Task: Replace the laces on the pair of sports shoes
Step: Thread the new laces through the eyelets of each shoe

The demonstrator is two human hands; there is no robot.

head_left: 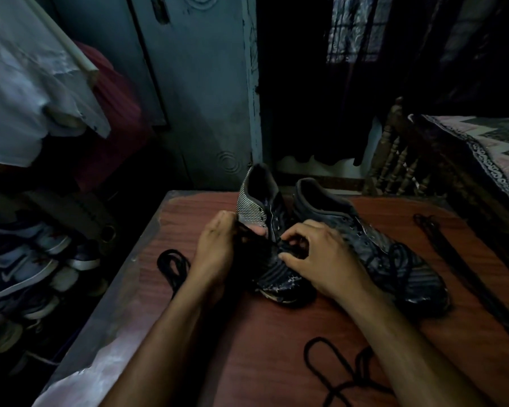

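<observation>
Dark striped shoes on a reddish-brown counter

The shoe (pixel 265 230) between the hands (pixel 218 251) is black with fine white stripes along its heel side; the shoe (pixel 373 248) beside the right hand is black with faint grey bands. Black laces (pixel 171 265) lie on the wood-grained red-brown counter (pixel 262 342). Far right of the hands, the bed cover (pixel 494 148) is pink with a dark zigzag.

— Dim in here, isn't it? Cool, bluish, and the doorway (pixel 321 83) is almost black.
— What light there is falls from the left onto the white cloth (pixel 27 83) and the table (pixel 247 348).
— Edges bend outward, wide-angle. Detail is soft and smeared; the shoe rack (pixel 27 274) is murky.
</observation>
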